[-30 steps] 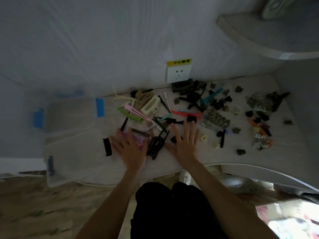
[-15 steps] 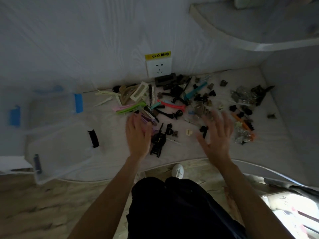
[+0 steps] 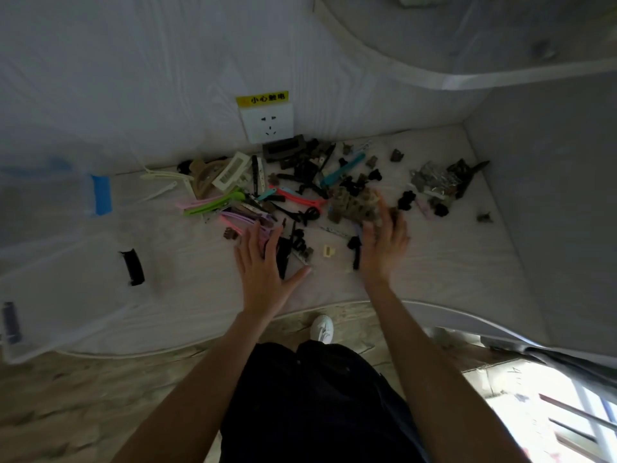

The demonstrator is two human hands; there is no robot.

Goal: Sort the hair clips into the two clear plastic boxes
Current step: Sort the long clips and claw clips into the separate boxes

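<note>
Progress: early, by my read; nearly all the hair clips (image 3: 300, 198) lie loose on the white table (image 3: 434, 262), unsorted.
Clip pile: spread from the centre to the far right, below the wall socket (image 3: 267, 123); long coloured clips on the left side, small dark claw clips to the right.
Boxes: two clear plastic boxes on the left; far box (image 3: 50, 202) with a blue latch, near box (image 3: 66, 295).
Sorted so far: one black clip (image 3: 132, 267) seems to lie in the near box; far box contents cannot tell.
Left hand (image 3: 263, 272): fingers spread flat, holding nothing, at the near edge of the pile.
Right hand (image 3: 384, 242): blurred, fingers apart, over the brown clips, gripping nothing visible.
Left to do: almost everything.
</note>
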